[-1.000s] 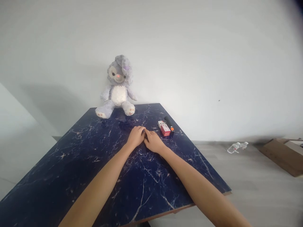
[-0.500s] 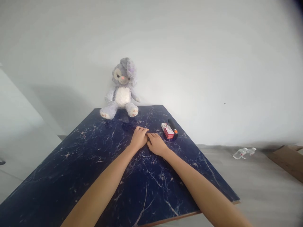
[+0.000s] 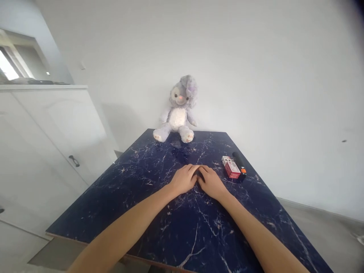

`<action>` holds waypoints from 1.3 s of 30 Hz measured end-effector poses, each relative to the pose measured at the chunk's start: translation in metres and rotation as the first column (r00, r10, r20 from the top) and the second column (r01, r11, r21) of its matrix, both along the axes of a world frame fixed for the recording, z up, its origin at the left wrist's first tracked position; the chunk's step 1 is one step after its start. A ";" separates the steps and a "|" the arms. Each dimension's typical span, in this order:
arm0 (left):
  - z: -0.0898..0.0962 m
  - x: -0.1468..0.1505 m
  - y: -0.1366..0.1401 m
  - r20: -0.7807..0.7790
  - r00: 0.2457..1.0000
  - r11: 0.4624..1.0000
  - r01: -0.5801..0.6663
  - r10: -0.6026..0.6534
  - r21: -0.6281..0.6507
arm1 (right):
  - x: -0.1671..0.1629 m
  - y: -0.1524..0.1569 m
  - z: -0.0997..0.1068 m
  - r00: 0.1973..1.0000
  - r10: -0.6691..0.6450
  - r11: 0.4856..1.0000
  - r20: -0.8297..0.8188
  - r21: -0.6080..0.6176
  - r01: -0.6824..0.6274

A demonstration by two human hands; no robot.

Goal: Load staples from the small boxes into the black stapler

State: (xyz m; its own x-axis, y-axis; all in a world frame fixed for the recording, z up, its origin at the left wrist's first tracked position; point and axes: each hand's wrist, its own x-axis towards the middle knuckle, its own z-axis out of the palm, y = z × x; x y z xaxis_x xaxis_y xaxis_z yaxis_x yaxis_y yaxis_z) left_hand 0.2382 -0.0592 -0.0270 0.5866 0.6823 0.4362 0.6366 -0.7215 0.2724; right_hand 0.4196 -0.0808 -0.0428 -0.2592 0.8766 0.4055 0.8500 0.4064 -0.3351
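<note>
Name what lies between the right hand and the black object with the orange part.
In the head view, red-and-white packaging lies between the right hand and the black object, on the blue tabletop.

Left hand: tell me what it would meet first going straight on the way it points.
The right hand, most likely: the left hand points forward and rightward, and the two come together at the tips, though whether they actually touch is unclear.
</note>
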 end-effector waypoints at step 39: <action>-0.009 -0.086 0.024 -0.285 0.935 0.942 -0.274 0.213 -0.194 | 0.009 0.000 0.005 0.999 0.033 0.999 -0.030 -0.019 -0.034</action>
